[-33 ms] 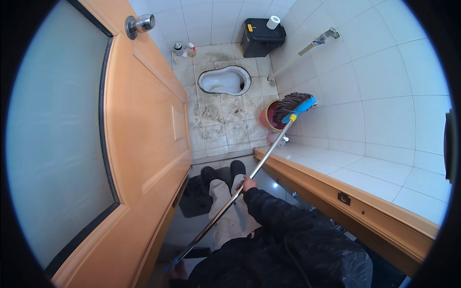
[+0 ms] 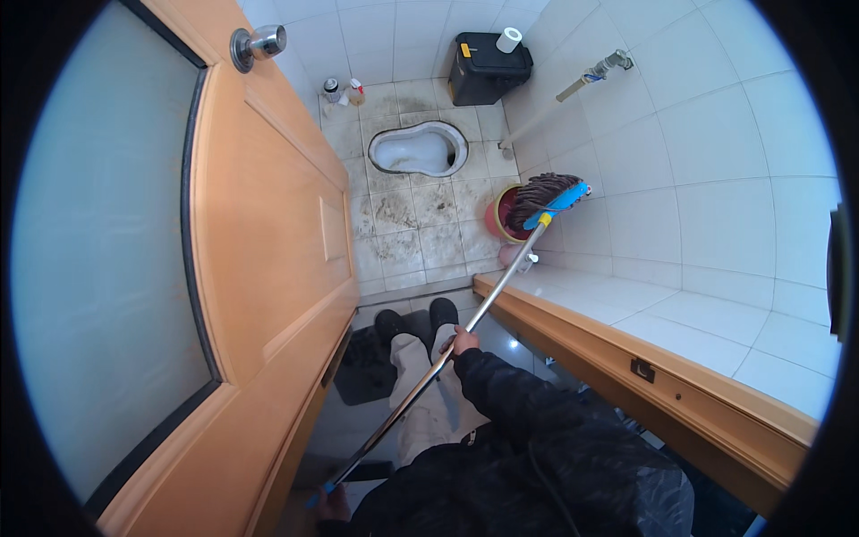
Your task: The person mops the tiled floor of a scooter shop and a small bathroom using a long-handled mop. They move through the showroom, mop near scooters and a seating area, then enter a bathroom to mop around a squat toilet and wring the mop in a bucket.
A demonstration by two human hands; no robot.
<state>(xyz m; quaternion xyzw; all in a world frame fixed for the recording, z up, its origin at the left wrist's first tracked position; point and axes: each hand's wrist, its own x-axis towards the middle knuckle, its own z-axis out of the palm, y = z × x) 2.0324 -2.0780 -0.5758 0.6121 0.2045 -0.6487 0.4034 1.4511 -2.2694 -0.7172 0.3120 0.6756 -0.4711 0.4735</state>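
A mop [image 2: 483,309] with a shiny metal pole slants across the view from lower left to upper right. Its dark brown strands [image 2: 535,199] hang from a blue plate over a red bucket [image 2: 497,217] with a yellowish rim, which stands by the right wall. Midway along the pole, my right hand [image 2: 463,341] is wrapped round the metal. Down at the blue-tipped end, my left hand [image 2: 334,506] grips the pole, dim and partly cut off by my dark sleeve. A pinkish bottle [image 2: 514,256] with a white top stands just below the bucket, partly behind the pole.
An open wooden door [image 2: 268,224] with a round knob [image 2: 259,46] fills the left; a wooden frame [image 2: 644,367] runs along my right. Ahead, a squat toilet [image 2: 416,150] is set into stained tiles. A black lidded box [image 2: 488,76], spray bottle [image 2: 357,92] and wall pipe [image 2: 591,79] stand beyond.
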